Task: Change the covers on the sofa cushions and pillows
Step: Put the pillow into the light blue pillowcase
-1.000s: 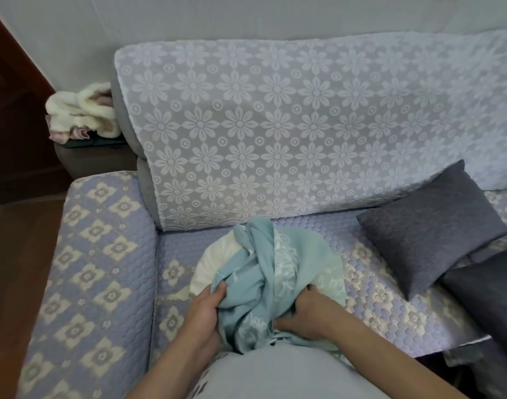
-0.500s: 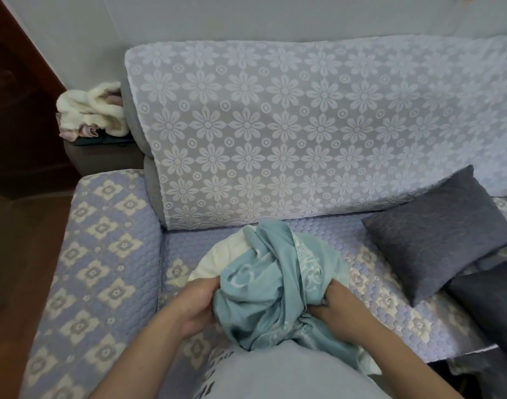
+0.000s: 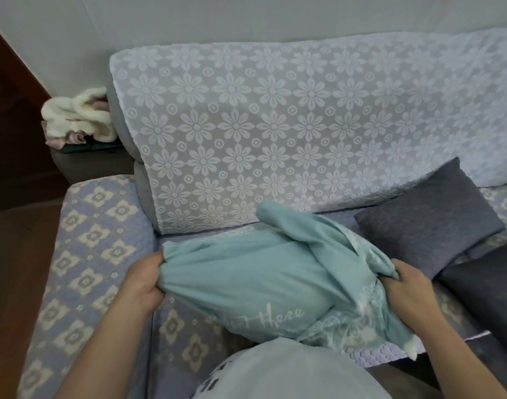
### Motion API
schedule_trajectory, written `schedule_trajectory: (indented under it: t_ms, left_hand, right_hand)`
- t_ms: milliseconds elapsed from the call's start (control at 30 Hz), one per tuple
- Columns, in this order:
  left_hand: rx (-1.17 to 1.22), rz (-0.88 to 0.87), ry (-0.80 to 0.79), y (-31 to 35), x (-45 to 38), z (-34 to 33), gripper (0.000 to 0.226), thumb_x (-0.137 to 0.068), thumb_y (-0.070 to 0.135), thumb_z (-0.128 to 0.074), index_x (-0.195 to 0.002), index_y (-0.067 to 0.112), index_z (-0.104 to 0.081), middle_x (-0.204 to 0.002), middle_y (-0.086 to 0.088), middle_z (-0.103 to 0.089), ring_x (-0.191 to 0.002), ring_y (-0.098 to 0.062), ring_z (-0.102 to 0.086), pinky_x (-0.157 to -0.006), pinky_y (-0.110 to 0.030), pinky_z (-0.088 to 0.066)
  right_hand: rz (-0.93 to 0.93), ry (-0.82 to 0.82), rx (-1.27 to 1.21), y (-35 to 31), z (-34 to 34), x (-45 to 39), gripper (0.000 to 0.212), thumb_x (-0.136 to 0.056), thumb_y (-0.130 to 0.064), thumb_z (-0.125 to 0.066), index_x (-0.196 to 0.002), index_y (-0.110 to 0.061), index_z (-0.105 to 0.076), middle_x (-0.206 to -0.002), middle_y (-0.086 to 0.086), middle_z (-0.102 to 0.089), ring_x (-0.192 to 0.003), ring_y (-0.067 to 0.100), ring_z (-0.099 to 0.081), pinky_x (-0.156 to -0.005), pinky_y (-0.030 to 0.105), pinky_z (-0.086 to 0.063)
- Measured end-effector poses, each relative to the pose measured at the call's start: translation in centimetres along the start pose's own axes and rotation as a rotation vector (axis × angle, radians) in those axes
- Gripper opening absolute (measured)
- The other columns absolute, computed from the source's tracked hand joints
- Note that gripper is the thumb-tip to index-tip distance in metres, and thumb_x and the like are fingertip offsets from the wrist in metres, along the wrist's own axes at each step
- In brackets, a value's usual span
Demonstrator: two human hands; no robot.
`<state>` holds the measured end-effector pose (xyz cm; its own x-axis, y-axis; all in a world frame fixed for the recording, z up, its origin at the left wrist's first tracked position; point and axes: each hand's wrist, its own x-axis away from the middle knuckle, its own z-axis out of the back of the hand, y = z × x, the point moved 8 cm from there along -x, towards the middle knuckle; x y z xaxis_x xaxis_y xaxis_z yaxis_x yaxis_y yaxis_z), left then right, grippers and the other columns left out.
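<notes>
- Left hand fingers curl round the teal cover's left end; right hand fingers pinch its bunched right end.
- Cover stretched between them, long axis left to right.
- It lies at the sofa seat's front edge, grey pillows to its right.

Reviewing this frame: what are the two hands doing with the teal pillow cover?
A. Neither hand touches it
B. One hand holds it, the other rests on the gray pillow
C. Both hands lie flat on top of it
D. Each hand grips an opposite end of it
D: the left hand bunches the left end of the teal cover, and the right hand grips the right end.
</notes>
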<state>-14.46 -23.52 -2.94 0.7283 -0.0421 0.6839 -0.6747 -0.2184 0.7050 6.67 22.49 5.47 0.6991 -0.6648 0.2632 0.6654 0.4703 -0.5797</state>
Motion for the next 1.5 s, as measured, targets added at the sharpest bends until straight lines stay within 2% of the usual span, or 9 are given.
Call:
schedule_trajectory:
  t_ms: [267,400,600,733,833,967,1100,1200,1500]
  left_hand:
    - [0.086,0.368,-0.333,-10.5,7.1,-5.2,0.048,-0.096,0.037,-0.056,-0.128,0.003,-0.067,-0.129,-0.023,-0.066,-0.113,-0.036,-0.068,-0.091,-0.047,-0.059]
    - [0.087,0.425,-0.428,-14.5,9.0,-6.8,0.064,-0.085,0.02,-0.08,-0.14,-0.001,-0.055,-0.14,-0.026,-0.057,-0.132,-0.043,-0.053,-0.117,-0.058,-0.033]
    - [0.231,0.255,-0.175,-10.2,5.8,-8.4,0.049,-0.104,0.048,-0.042,-0.128,0.012,-0.064,-0.123,-0.015,-0.071,-0.114,-0.036,-0.066,-0.093,-0.049,-0.052]
    - [0.144,0.194,0.414,-9.3,-1.6,4.6,0.043,-0.106,0.03,-0.04,-0.136,0.003,-0.053,-0.122,-0.01,-0.064,-0.106,-0.031,-0.065,-0.072,-0.041,-0.061]
    - [-0.037,0.386,0.282,-12.7,-2.6,6.1,0.026,-0.102,0.015,-0.045,-0.12,0.007,-0.062,-0.099,-0.02,-0.068,-0.073,-0.032,-0.069,-0.047,-0.04,-0.059]
    - [-0.383,0.186,0.272,-10.6,-2.0,3.7,0.052,-0.101,0.037,-0.055,-0.147,0.014,-0.044,-0.14,-0.011,-0.052,-0.122,-0.035,-0.055,-0.099,-0.046,-0.048]
    - [-0.254,0.093,0.051,-6.7,-2.1,-2.8,0.044,-0.099,0.061,-0.046,-0.115,0.027,-0.068,-0.112,0.0,-0.069,-0.104,-0.024,-0.063,-0.095,-0.042,-0.05]
    - [-0.657,-0.088,-0.076,-4.9,-3.2,-5.6,0.029,-0.098,0.047,-0.057,-0.087,0.028,-0.075,-0.095,-0.002,-0.076,-0.091,-0.021,-0.068,-0.076,-0.036,-0.051]
    - [-1.165,-0.123,0.471,-2.3,-4.8,1.9,0.054,-0.106,0.044,-0.033,-0.129,0.007,-0.065,-0.138,-0.024,-0.058,-0.124,-0.044,-0.057,-0.104,-0.05,-0.043]
  right_hand:
    - [-0.336,0.063,-0.223,5.1,-1.4,-0.1,0.013,-0.091,-0.009,-0.057,-0.086,-0.003,-0.067,-0.085,0.014,-0.069,-0.081,0.032,-0.062,-0.067,0.038,-0.047]
    - [-0.401,-0.014,-0.403,4.5,-2.4,-0.1,0.007,-0.091,-0.012,-0.063,-0.091,-0.015,-0.07,-0.096,0.008,-0.07,-0.087,0.028,-0.066,-0.084,0.044,-0.056]
    - [-0.064,-0.176,-0.144,-0.5,-3.7,0.2,0.015,-0.091,-0.026,-0.067,-0.078,-0.02,-0.072,-0.079,-0.003,-0.073,-0.08,0.02,-0.068,-0.076,0.044,-0.054]
    - [0.001,0.028,-0.235,-1.6,-0.8,0.7,0.02,-0.091,-0.011,-0.061,-0.072,-0.013,-0.066,-0.075,0.005,-0.07,-0.074,0.024,-0.063,-0.066,0.037,-0.048]
    - [0.052,-0.065,-0.304,-3.5,-1.6,1.3,0.024,-0.089,-0.01,-0.061,-0.065,-0.015,-0.061,-0.068,0.002,-0.067,-0.066,0.017,-0.057,-0.062,0.037,-0.045]
    - [0.135,-0.234,-0.192,-4.7,-2.1,1.5,0.018,-0.092,-0.019,-0.067,-0.075,-0.024,-0.07,-0.078,-0.006,-0.073,-0.075,0.013,-0.068,-0.069,0.039,-0.053]
    - [0.24,-0.436,-0.055,-5.4,-3.1,2.4,0.009,-0.094,-0.024,-0.068,-0.096,-0.031,-0.074,-0.096,-0.015,-0.075,-0.091,0.005,-0.07,-0.082,0.033,-0.055]
    - [0.299,-0.439,-0.019,-6.3,-3.9,3.2,0.01,-0.094,-0.026,-0.069,-0.09,-0.035,-0.071,-0.094,-0.018,-0.073,-0.089,0.002,-0.067,-0.079,0.03,-0.051]
    - [0.103,-0.094,-0.224,-6.3,-0.6,3.2,0.023,-0.092,-0.011,-0.064,-0.075,-0.024,-0.073,-0.075,-0.005,-0.073,-0.071,0.01,-0.066,-0.065,0.038,-0.051]
